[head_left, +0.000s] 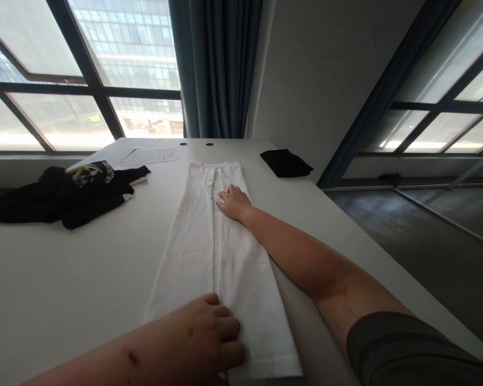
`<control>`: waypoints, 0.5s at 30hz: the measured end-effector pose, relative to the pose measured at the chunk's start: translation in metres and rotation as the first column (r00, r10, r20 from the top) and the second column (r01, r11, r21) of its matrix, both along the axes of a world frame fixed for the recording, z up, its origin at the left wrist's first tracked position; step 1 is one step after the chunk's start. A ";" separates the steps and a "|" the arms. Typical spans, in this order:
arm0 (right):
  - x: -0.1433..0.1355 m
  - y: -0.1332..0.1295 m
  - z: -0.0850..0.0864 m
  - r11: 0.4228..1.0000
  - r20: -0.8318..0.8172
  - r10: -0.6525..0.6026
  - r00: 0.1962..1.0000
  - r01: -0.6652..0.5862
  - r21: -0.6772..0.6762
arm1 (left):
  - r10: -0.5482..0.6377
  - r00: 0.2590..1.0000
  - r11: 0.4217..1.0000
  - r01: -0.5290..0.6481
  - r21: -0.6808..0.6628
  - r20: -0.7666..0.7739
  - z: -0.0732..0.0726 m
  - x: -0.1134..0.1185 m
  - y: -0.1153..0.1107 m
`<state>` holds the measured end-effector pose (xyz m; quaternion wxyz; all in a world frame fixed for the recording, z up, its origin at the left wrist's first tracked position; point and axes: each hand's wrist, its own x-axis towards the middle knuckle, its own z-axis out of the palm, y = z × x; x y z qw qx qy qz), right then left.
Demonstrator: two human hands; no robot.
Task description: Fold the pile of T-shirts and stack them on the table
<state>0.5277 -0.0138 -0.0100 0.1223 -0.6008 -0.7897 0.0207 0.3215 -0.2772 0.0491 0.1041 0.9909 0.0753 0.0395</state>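
Observation:
White trousers lie flat and lengthwise on the white table, waistband at the far end, with a seam line running down between the legs. My right hand rests on their upper right part, fingers spread and palm down. Near the leg ends, my left hand is over the cloth with its fingers curled and close together; its fingertips are hidden, so whether cloth is pinched there is unclear.
At the left lies a crumpled black garment with a print. Papers sit behind it. A folded black cloth is near the right edge. Beyond the table are a blue curtain and windows.

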 end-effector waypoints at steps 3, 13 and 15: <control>-0.010 0.003 0.007 0.998 0.009 -0.067 0.998 0.067 -0.009 | 0.023 0.999 0.999 -0.022 0.048 -0.025 -0.004 -0.001 0.000; 0.001 0.007 0.010 0.994 -0.093 0.093 0.991 -0.087 0.061 | -0.081 0.996 0.997 0.080 0.021 0.031 -0.002 -0.001 0.002; 0.003 0.004 0.010 0.991 -0.098 0.126 0.987 -0.121 0.051 | -0.100 0.995 0.994 0.100 -0.052 0.010 -0.003 -0.002 0.005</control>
